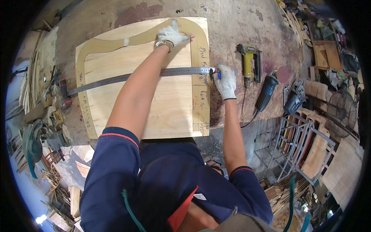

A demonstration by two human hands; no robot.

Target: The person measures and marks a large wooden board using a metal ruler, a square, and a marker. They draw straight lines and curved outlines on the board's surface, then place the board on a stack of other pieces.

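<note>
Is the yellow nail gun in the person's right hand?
No, the yellow nail gun lies on the workbench, apart from and to the right of the gloved right hand.

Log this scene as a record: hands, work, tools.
left hand: gloved, resting on template's top curve
right hand: gloved, holding small blue item near ruler's right end
template: tan, flat, lying on pale board
ruler: laid across both template legs
right of board: yellow nail gun, grinder, blue power tool
</note>
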